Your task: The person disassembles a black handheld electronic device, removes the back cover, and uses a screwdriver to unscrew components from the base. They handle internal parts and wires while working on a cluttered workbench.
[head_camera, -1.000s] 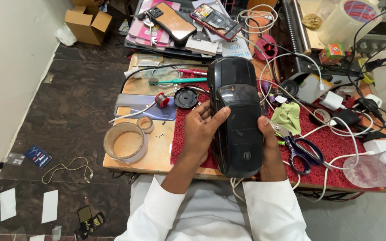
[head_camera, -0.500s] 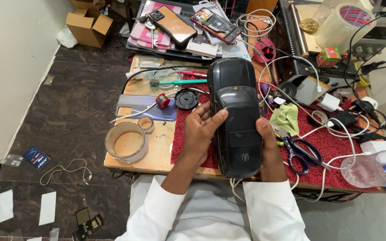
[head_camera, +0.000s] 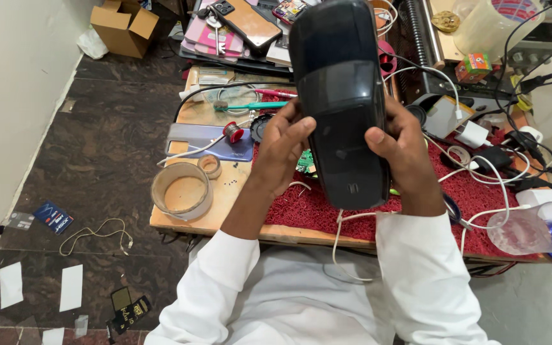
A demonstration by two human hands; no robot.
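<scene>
I see both hands raised above the counter [head_camera: 225, 214] with a long, glossy black device [head_camera: 343, 102] held upright between them. My left hand [head_camera: 282, 150] is curled against the device's left edge, fingers bent and pressed onto its dark face, thumb tucked toward the lower front. My right hand [head_camera: 400, 150] wraps the opposite edge, fingers closed around the side and back, thumb lying on the front. So the device sits clamped between the two palms, lifted clear of the red mat [head_camera: 327, 207] that lies below the wrists. Just left of the left hand, a small red spool [head_camera: 232, 132] rests on a bluish phone back cover [head_camera: 209, 142], with a wide roll of tape [head_camera: 181, 191] nearer the counter's edge. Beyond the right hand white cables [head_camera: 480, 172] tangle across the mat, and a clear plastic bottle [head_camera: 535, 230] lies at the far right.
</scene>
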